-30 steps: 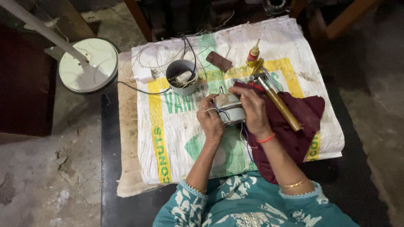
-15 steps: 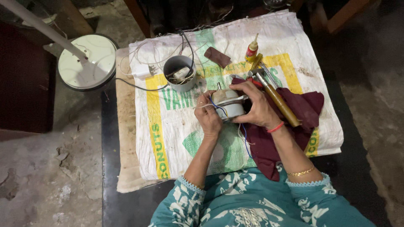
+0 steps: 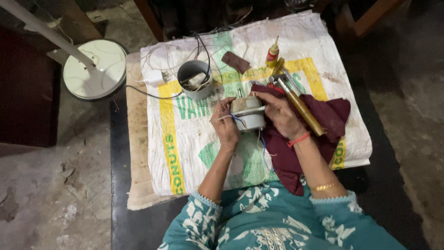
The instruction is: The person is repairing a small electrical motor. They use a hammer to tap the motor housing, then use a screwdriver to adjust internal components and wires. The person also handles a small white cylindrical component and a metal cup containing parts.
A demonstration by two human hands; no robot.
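Since a second ago both hands have stayed on the small motor (image 3: 247,113), and my head has drifted, shifting the whole scene in view. My left hand (image 3: 225,124) grasps the motor's left side, with blue and white wires (image 3: 238,119) running across its fingers. My right hand (image 3: 282,115) grasps the right side, fingers curled over the top edge. The motor sits between the hands, just above the woven sack (image 3: 194,139) on the table.

Judgement: wiring or inspection of the motor is in hand; the next move calls for a steady left grip while the right works the leads. The motor's short cylindrical axis appears to run away from me, tilted upward, terminals at the far end.

Just right of my right hand lie a maroon cloth (image 3: 330,115) and a wooden-handled tool (image 3: 303,109). Beyond my left hand stands a grey cup (image 3: 194,78); a glue bottle (image 3: 273,53) stands beyond my right.
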